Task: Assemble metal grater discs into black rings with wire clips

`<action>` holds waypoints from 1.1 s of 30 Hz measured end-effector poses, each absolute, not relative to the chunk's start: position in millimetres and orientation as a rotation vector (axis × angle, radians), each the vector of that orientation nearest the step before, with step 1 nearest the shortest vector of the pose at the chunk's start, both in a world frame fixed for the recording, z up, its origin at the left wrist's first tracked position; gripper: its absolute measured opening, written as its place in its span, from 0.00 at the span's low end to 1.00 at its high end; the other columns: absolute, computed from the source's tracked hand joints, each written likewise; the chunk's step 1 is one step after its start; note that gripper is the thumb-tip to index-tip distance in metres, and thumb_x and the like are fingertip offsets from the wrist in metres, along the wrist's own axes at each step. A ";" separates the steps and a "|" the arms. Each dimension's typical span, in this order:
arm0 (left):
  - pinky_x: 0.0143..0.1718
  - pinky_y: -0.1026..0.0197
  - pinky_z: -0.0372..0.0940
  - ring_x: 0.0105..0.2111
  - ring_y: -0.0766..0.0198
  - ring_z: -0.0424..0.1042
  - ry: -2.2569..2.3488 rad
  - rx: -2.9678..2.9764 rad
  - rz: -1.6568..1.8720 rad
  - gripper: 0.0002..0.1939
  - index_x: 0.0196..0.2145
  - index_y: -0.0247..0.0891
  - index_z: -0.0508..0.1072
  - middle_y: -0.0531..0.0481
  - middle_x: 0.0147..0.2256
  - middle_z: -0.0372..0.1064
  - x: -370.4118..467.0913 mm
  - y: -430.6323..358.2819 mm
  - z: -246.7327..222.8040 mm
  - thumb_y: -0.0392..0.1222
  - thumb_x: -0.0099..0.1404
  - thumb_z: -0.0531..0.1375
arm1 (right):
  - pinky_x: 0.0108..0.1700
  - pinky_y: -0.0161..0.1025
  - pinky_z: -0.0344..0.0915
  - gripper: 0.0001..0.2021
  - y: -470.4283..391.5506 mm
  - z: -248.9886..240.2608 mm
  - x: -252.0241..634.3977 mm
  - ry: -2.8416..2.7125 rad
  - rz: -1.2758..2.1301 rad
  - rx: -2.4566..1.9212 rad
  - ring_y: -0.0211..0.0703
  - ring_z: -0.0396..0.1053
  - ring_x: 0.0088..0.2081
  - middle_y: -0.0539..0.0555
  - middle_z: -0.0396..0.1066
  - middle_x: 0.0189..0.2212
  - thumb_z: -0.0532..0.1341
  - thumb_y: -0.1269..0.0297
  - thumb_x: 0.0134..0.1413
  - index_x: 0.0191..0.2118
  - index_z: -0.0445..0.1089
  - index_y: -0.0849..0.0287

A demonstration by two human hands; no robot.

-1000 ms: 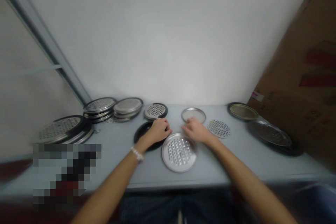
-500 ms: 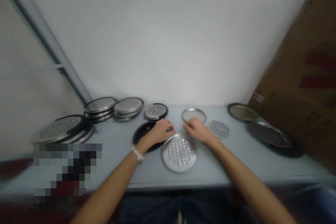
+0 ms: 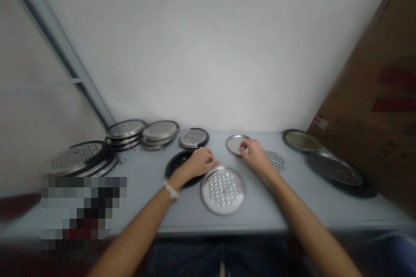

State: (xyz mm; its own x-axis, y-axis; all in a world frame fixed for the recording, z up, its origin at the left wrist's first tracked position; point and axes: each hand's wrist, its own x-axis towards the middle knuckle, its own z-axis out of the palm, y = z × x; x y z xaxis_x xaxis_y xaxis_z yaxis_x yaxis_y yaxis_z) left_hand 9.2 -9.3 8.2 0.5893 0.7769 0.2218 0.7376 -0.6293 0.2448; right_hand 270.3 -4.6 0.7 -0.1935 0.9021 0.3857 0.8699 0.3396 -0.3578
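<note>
My left hand (image 3: 198, 162) is closed, fingers curled, over the right side of a black round disc (image 3: 178, 165) and at the upper edge of a round metal grater disc (image 3: 224, 190). What its fingers hold, if anything, is hidden. My right hand (image 3: 255, 155) is bent with a small gap between thumb and fingers, and I see nothing in it. It covers the right edge of a round, shiny-rimmed piece (image 3: 234, 143) lying flat. Beside it, partly behind my forearm, lies a thin perforated metal disc (image 3: 277, 161).
On the left stand stacks of grater discs with black edging (image 3: 78, 158), (image 3: 126, 130) and a stack of round metal pieces (image 3: 160, 132). Another perforated disc (image 3: 194, 137) lies at the back. To the right are a gold-toned disc (image 3: 302, 140), a plastic-wrapped round piece (image 3: 338, 171) and a cardboard box (image 3: 367, 112).
My right hand has moved to the right and slightly up, away from the grater disc, to the right edge of the rimmed piece. My left hand has stayed nearly still.
</note>
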 end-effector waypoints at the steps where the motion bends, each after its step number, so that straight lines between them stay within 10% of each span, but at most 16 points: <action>1: 0.45 0.58 0.62 0.39 0.58 0.72 1.296 2.691 0.473 0.19 0.31 0.37 0.80 0.44 0.37 0.76 9.3 -9.2 7.6 0.52 0.70 0.57 | 0.51 0.46 0.58 0.09 -4.2 1.9 276.7 -2.033 0.068 -1.657 0.52 0.65 0.46 0.62 0.73 0.42 0.58 0.66 0.59 0.42 0.72 0.61; 12: 0.49 0.55 0.61 0.42 0.56 0.71 1.309 2.743 0.484 0.16 0.37 0.35 0.78 0.42 0.39 0.75 9.5 -8.4 3.6 0.48 0.71 0.56 | 0.53 0.56 0.62 0.48 5.3 -9.9 363.5 -2.047 0.308 -2.263 0.71 0.61 0.59 0.70 0.58 0.61 0.69 0.38 0.40 0.66 0.59 0.56; 33: 0.52 0.54 0.61 0.44 0.55 0.71 1.267 2.707 0.637 0.12 0.37 0.36 0.78 0.43 0.38 0.77 12.2 -7.4 2.5 0.44 0.70 0.57 | 0.51 0.55 0.61 0.27 1.0 1.1 312.7 -1.915 0.135 -1.828 0.65 0.58 0.57 0.63 0.65 0.57 0.67 0.53 0.47 0.55 0.69 0.55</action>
